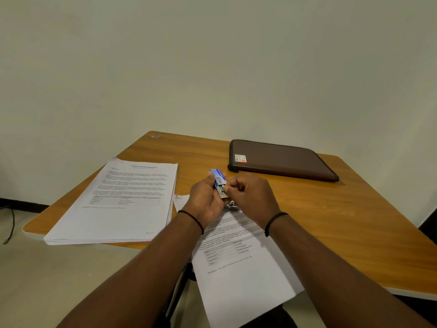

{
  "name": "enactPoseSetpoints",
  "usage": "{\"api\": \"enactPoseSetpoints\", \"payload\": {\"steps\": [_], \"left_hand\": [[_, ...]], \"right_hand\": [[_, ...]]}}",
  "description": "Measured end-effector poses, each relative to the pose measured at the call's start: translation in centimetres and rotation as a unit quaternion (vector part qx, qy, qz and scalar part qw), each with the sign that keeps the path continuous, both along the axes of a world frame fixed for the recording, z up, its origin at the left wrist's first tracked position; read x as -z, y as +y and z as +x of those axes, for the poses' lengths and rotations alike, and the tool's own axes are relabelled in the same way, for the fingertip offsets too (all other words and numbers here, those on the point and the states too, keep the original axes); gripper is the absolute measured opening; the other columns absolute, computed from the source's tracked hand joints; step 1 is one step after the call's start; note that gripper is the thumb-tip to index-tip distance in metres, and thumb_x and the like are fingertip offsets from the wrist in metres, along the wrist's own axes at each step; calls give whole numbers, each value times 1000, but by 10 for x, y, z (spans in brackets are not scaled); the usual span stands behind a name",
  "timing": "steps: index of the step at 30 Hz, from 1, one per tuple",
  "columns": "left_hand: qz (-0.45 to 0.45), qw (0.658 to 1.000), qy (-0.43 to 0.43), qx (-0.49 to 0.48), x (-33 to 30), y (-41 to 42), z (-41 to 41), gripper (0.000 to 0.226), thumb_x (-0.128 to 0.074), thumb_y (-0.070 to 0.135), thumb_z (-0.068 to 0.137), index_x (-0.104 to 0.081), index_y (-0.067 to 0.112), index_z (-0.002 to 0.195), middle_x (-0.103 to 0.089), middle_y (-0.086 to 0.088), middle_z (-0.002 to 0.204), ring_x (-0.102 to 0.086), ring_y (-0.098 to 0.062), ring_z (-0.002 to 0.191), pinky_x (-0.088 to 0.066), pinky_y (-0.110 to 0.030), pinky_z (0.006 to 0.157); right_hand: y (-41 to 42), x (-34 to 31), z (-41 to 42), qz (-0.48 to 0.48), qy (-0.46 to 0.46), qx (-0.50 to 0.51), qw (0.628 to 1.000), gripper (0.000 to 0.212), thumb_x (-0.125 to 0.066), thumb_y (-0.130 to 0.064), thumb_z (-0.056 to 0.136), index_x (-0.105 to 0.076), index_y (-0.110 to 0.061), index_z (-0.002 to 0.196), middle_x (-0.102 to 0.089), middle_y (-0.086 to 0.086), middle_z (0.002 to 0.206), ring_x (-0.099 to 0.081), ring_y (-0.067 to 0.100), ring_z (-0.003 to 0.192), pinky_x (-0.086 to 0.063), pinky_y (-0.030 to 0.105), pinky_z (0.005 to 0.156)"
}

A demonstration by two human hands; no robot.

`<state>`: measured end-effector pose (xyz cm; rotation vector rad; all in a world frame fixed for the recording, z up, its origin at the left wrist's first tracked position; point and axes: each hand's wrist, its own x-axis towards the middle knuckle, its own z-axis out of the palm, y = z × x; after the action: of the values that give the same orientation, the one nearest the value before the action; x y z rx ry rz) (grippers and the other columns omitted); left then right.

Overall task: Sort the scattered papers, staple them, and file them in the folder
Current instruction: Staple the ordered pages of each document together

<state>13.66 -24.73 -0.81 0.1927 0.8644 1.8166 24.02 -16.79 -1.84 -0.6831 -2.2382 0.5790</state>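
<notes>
Holding a small blue box [218, 178] up off the table [331, 221], the left hand [208, 200] has its fingers curled round the box's lower end, long axis running away from the person and slightly up. The right hand [248, 192] meets it from the other side, fingertips pinched at the box's near, open end, where something grey and metallic shows, probably a strip of staples, though it is too small to be sure. A dark-and-white object [233, 204] directly beneath the hands may be the stapler; mostly hidden.

Papers [238, 263] lie under both wrists, reaching back toward the person and over the table's near edge. A thicker stack [123, 200] sits well off to the left hand's side. The folder [281, 159], closed, lies beyond the right hand, its long side running rightward and away; the right hand is the nearer one to it.
</notes>
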Motion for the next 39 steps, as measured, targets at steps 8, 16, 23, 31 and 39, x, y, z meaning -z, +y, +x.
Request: {"api": "enactPoseSetpoints", "payload": {"steps": [8,16,23,31,39], "left_hand": [[-16,1000,7,-5,4,5,1,53,-31,32,109,-38,-4,146,-62,-24,110,-66,-31,91,-53,-43,69],[-14,1000,-9,-15,5,11,-4,51,-31,32,109,-40,-4,144,-58,-26,124,-63,-33,94,-50,-48,80],[0,1000,-10,-18,4,10,-12,49,-28,33,109,-43,-5,135,-64,-28,103,-65,-36,95,-50,-49,83],[14,999,-41,-23,7,12,-17,47,-28,33,109,-40,-3,137,-55,-34,132,-57,-41,122,-48,-51,93],[8,999,-43,-24,7,10,-12,39,-29,31,109,-51,0,105,-59,-22,105,-60,-29,96,-47,-47,86]], "right_hand": [[-6,-5,-3,-48,-17,40,998,14,-67,-20,85,-71,-19,72,-70,-4,73,-64,12,69,-56,43,64],[-8,-8,-4,-59,-5,33,998,13,-64,-17,85,-69,-15,74,-71,-2,78,-65,13,76,-56,44,68],[-9,-16,-3,-158,26,-26,987,11,-64,-7,86,-72,-7,78,-73,-3,97,-68,4,95,-57,30,78],[-11,-20,-6,-211,39,-30,976,14,-63,-9,87,-70,-8,75,-71,-8,94,-66,2,89,-53,24,72],[-12,-25,-7,-263,94,-7,960,19,-67,-10,83,-58,6,80,-60,17,74,-51,19,65,-44,34,58]]}}
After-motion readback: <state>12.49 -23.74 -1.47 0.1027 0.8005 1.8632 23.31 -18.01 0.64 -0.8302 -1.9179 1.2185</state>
